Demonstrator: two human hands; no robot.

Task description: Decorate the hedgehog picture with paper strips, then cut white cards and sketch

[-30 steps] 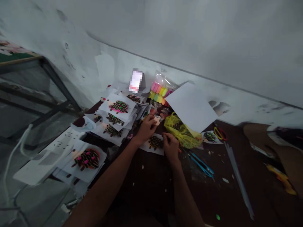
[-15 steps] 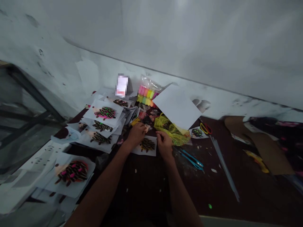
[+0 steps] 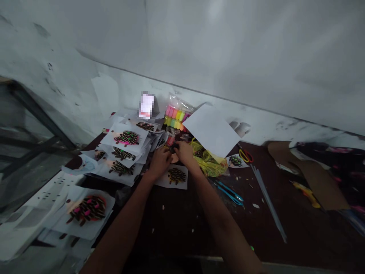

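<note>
My left hand (image 3: 160,161) is at the upper left of a small white sheet, its fingers curled together beside a peach-coloured piece (image 3: 173,158); what they hold, if anything, is hidden. Close by, my right hand (image 3: 184,154) has its thumb and fingers closed at a small dark lump (image 3: 175,146), which looks like soft clay. Below both hands lies the sheet with a hedgehog picture (image 3: 177,176) made of dark and yellowish strips. Small wrapped red pieces (image 3: 171,140) sit just beyond the fingers.
Stacked hedgehog sheets (image 3: 125,137) cover the left side. Behind are a lit phone (image 3: 146,106) and bagged coloured clay (image 3: 176,116). To the right lie a yellow bag (image 3: 212,165), white paper (image 3: 212,127), blue snips (image 3: 229,193), scissors (image 3: 245,155), clear sticks (image 3: 269,205) and a yellow cutter (image 3: 306,193).
My right hand has moved left and away from me, from the sheet's right edge to the dark lump. My left hand has shifted slightly left and nearer to me.
</note>
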